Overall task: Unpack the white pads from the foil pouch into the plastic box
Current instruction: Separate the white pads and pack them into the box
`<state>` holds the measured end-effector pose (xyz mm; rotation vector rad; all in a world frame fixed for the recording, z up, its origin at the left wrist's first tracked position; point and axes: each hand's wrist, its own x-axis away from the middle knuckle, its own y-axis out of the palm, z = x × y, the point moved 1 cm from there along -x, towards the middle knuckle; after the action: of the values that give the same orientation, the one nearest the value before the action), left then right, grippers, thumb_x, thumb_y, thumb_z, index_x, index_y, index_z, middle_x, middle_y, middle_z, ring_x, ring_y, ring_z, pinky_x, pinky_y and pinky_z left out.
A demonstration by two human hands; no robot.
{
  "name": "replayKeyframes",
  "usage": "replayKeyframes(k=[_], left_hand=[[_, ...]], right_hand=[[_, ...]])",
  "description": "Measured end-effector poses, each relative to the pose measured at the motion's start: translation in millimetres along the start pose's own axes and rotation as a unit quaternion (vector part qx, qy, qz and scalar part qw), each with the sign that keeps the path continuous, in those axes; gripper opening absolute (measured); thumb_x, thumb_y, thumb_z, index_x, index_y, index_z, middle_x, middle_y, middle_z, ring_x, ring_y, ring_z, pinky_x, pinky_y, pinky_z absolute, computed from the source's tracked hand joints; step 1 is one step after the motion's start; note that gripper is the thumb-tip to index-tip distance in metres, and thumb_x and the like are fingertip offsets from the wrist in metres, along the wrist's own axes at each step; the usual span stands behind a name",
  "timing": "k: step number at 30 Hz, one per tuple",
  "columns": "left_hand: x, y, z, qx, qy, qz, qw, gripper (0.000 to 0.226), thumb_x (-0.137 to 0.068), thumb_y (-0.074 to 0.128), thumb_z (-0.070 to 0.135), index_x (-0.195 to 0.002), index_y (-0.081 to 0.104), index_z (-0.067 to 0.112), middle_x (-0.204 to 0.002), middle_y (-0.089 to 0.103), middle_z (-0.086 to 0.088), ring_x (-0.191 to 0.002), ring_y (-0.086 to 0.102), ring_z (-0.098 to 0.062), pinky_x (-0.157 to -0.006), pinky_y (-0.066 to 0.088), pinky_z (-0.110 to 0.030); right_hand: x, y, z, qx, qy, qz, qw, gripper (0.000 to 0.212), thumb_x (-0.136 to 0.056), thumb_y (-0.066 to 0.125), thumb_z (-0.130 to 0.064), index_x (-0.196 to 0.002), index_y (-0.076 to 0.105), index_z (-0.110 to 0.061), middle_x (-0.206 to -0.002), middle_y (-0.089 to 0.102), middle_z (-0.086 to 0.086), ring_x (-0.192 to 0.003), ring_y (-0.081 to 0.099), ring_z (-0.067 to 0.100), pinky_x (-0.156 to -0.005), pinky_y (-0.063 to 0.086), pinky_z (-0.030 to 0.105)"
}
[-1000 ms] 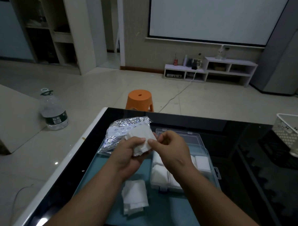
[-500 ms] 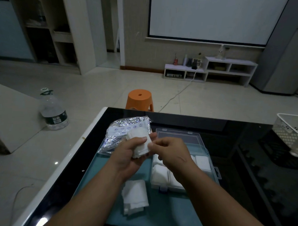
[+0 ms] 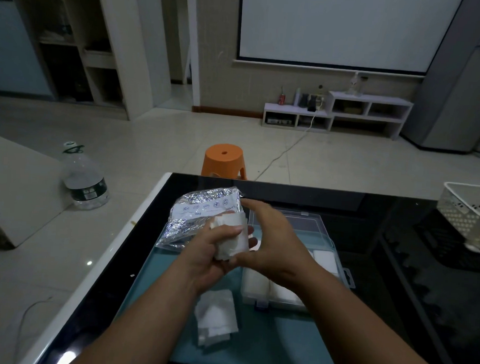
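Note:
A crinkled foil pouch (image 3: 196, 213) lies on the blue mat (image 3: 281, 340), behind my hands. My left hand (image 3: 211, 249) grips a small stack of white pads (image 3: 232, 240), thumb across the front. My right hand (image 3: 272, 238) curls round the same stack from the right and top, fingers over its far edge. The clear plastic box (image 3: 324, 240) stands open to the right, lid back, with white pads (image 3: 325, 260) in its compartments, partly hidden by my right wrist. A loose pile of white wrappers (image 3: 216, 318) lies on the mat below my left forearm.
The mat sits on a black glass table (image 3: 397, 216). A white perforated basket (image 3: 468, 211) stands at the table's right edge. An orange stool (image 3: 224, 160) is just beyond the table, and a large water bottle (image 3: 83, 180) stands on the floor to the left.
My right hand has moved from pinching the pad's right edge to wrapping over the top of the stack. The stack now sits more upright between both hands.

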<state>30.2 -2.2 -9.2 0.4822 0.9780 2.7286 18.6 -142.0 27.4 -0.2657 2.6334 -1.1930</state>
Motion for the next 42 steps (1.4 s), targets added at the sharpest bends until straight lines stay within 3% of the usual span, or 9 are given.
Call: replayKeyframes(k=[6, 14, 19, 22, 26, 30, 34, 38, 42], left_hand=[[11.6, 8.7, 2.2, 0.062, -0.013, -0.073, 0.995, 0.047, -0.069, 0.065, 0.000, -0.115, 0.056, 0.005, -0.083, 0.069, -0.018, -0.068, 0.070, -0.029, -0.042, 0.051, -0.025], [3.2, 2.2, 1.5, 0.016, -0.007, -0.047, 0.999, 0.087, -0.063, 0.075, 0.005, -0.142, 0.039, 0.003, -0.102, 0.061, -0.021, -0.083, 0.065, -0.029, -0.068, 0.057, -0.034], [6.8, 5.2, 1.7, 0.055, -0.003, -0.086, 0.995, 0.075, -0.061, 0.073, -0.004, -0.129, 0.051, 0.014, -0.095, 0.064, -0.015, -0.077, 0.068, -0.029, -0.049, 0.054, -0.030], [9.3, 9.3, 4.6, 0.110, -0.015, -0.101, 0.989, 0.070, -0.063, 0.081, 0.015, -0.128, 0.056, 0.019, -0.101, 0.068, -0.016, -0.083, 0.070, -0.033, -0.054, 0.057, -0.035], [3.4, 12.2, 3.8, 0.093, -0.041, -0.045, 0.994, 0.046, -0.088, 0.053, 0.046, -0.118, 0.061, 0.012, -0.096, 0.068, -0.014, -0.086, 0.067, -0.028, -0.053, 0.057, -0.031], [-0.4, 8.0, -3.8, 0.021, -0.017, 0.001, 1.000, 0.049, -0.086, 0.061, 0.035, -0.127, 0.058, 0.007, -0.101, 0.067, -0.013, -0.086, 0.067, -0.025, -0.055, 0.057, -0.029], [-3.7, 1.8, -5.3, 0.015, -0.023, -0.012, 1.000, 0.057, -0.079, 0.069, 0.033, -0.130, 0.056, 0.011, -0.108, 0.065, -0.012, -0.089, 0.065, -0.027, -0.055, 0.056, -0.030], [-3.3, -1.2, -4.0, 0.066, -0.019, -0.104, 0.992, 0.075, -0.052, 0.076, 0.001, -0.122, 0.056, 0.022, -0.102, 0.067, -0.012, -0.089, 0.068, -0.029, -0.063, 0.056, -0.036], [-4.1, 0.8, -5.8, 0.077, -0.004, -0.138, 0.987, 0.070, -0.056, 0.067, -0.008, -0.121, 0.053, 0.016, -0.105, 0.065, -0.014, -0.093, 0.068, -0.029, -0.064, 0.058, -0.035]], right_hand=[[1.9, 2.2, 0.3, 0.013, -0.055, 0.003, 0.998, 0.074, -0.066, 0.081, -0.042, -0.133, 0.047, -0.044, -0.127, 0.056, -0.015, -0.114, 0.052, 0.011, -0.097, 0.047, 0.046], [1.9, 0.6, -2.8, -0.004, -0.041, 0.013, 0.999, 0.084, -0.059, 0.085, -0.050, -0.126, 0.035, -0.045, -0.125, 0.048, -0.020, -0.116, 0.046, 0.007, -0.103, 0.043, 0.044], [-0.6, 2.2, 1.4, 0.039, -0.052, 0.002, 0.998, 0.057, -0.062, 0.084, -0.046, -0.109, 0.054, -0.031, -0.118, 0.054, -0.017, -0.112, 0.047, 0.009, -0.100, 0.042, 0.045], [-2.2, 2.0, 3.5, 0.029, -0.042, 0.009, 0.999, 0.052, -0.061, 0.083, -0.050, -0.098, 0.050, -0.035, -0.107, 0.052, -0.022, -0.105, 0.052, 0.009, -0.094, 0.049, 0.045], [0.7, -0.7, 0.9, 0.043, -0.055, 0.003, 0.998, 0.056, -0.065, 0.081, -0.052, -0.111, 0.056, -0.032, -0.103, 0.045, -0.034, -0.108, 0.045, 0.003, -0.101, 0.041, 0.045], [1.0, -2.9, -2.8, 0.066, -0.052, -0.021, 0.996, 0.055, -0.068, 0.080, -0.053, -0.114, 0.057, -0.032, -0.138, 0.049, -0.018, -0.131, 0.035, 0.006, -0.113, 0.027, 0.040], [3.0, -4.1, -2.3, 0.041, -0.021, -0.036, 0.998, 0.048, -0.068, 0.081, -0.046, -0.103, 0.049, -0.038, -0.109, 0.049, -0.020, -0.102, 0.038, 0.003, -0.097, 0.033, 0.029], [1.8, -2.3, -2.9, -0.004, 0.005, -0.018, 1.000, 0.044, -0.053, 0.078, -0.056, -0.083, 0.047, -0.046, -0.099, 0.049, -0.035, -0.106, 0.057, 0.014, -0.095, 0.050, 0.045], [2.4, -0.5, -2.0, -0.032, -0.013, -0.019, 0.999, 0.058, -0.051, 0.082, -0.054, -0.100, 0.054, -0.043, -0.116, 0.058, -0.027, -0.103, 0.058, 0.005, -0.099, 0.047, 0.044]])
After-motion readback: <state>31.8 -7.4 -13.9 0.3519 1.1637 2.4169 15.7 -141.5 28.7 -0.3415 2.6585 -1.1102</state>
